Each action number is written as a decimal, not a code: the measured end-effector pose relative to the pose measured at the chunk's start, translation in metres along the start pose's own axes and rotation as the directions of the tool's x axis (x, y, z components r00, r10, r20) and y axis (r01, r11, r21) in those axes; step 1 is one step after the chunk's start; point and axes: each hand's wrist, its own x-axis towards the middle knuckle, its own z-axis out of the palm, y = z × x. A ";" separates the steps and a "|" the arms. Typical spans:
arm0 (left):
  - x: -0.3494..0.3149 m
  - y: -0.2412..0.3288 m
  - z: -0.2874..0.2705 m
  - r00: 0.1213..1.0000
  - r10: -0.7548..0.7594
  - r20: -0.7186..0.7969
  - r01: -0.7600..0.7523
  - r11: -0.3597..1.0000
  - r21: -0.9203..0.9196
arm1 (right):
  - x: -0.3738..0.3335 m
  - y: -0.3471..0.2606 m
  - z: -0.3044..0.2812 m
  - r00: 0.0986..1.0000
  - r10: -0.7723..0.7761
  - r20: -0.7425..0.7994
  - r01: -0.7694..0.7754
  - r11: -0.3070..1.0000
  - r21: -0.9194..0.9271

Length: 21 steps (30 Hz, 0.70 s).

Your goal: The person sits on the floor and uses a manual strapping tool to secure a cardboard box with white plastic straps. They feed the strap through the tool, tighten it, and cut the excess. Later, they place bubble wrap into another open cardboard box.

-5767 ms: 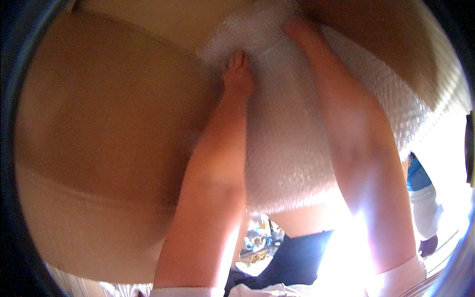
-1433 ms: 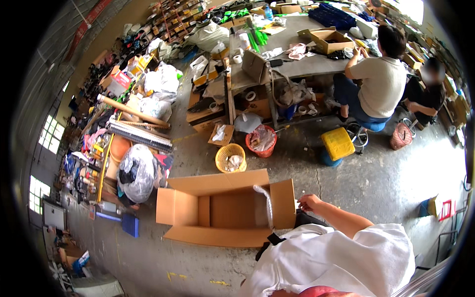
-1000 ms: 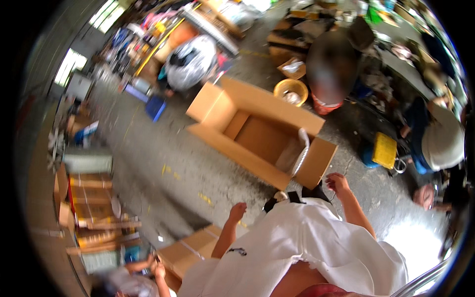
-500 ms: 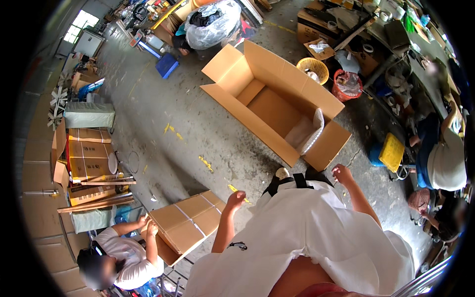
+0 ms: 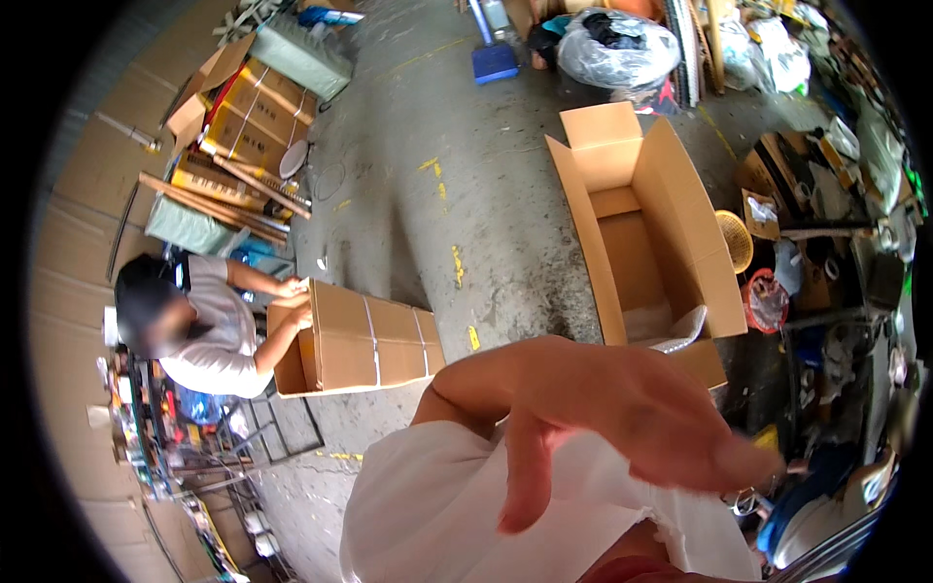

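Above the white garment (image 5: 437,515), one hand (image 5: 603,408) hangs, grip spread, empty.

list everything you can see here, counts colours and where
open box: 1, brown, on the floor right of centre, flaps up
plastic sheet: 1, clear, inside the open box at its near end
taped box: 1, brown, on its side on the floor, left of centre
co-worker: 1, light shirt, crouched left, both hands on the taped box
bag: 1, clear with dark contents, top centre
dustpan: 1, blue, top centre
basket: 1, yellow, right of the open box
stacked boxes: several, brown, upper left
white garment: 1, bottom centre
hand: 1, open, fingers spread, over the white garment; which one is unclear
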 end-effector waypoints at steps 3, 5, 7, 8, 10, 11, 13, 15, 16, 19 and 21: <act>0.005 0.004 0.024 0.998 0.067 -0.002 -0.067 0.990 -0.123 | 0.002 0.002 0.005 1.000 -0.003 0.018 0.004 0.998 -0.055; 0.010 -0.002 0.001 0.989 0.027 0.149 0.007 0.975 -0.223 | 0.008 0.017 -0.019 0.999 0.015 -0.037 -0.017 0.998 -0.055; 0.019 0.010 0.011 0.994 0.001 0.107 0.010 0.995 -0.101 | 0.019 0.019 -0.008 1.000 0.011 0.026 -0.008 0.995 -0.102; 0.018 0.013 0.025 0.997 0.070 -0.020 -0.070 0.997 -0.013 | 0.025 0.021 -0.009 0.999 0.003 0.033 0.001 0.994 -0.111; 0.015 0.017 0.034 0.977 0.158 -0.142 -0.145 0.985 0.096 | 0.033 0.026 -0.013 0.998 -0.019 0.057 0.026 0.991 -0.129; 0.015 0.020 0.036 0.974 0.161 -0.157 -0.145 0.983 0.108 | 0.040 0.028 -0.011 0.996 -0.039 0.076 0.050 0.989 -0.141; 0.013 0.028 0.036 0.980 0.138 -0.145 -0.126 0.988 0.091 | 0.054 0.034 -0.016 0.992 -0.094 0.084 0.105 0.984 -0.143; 0.013 0.031 0.032 0.986 0.122 -0.112 -0.117 0.992 0.049 | 0.071 0.041 -0.030 0.981 -0.180 0.069 0.187 0.976 -0.110; 0.014 0.032 0.030 0.988 0.119 -0.097 -0.117 0.993 0.029 | 0.076 0.042 -0.037 0.975 -0.214 0.054 0.218 0.972 -0.083; 0.004 0.049 0.031 0.988 0.036 -0.148 -0.022 0.995 0.094 | 0.057 0.002 -0.003 0.984 -0.112 0.141 0.117 0.993 -0.027; 0.004 0.059 0.030 0.975 -0.086 -0.207 0.121 0.979 0.166 | 0.030 -0.043 0.048 0.974 -0.028 0.225 0.026 1.000 0.010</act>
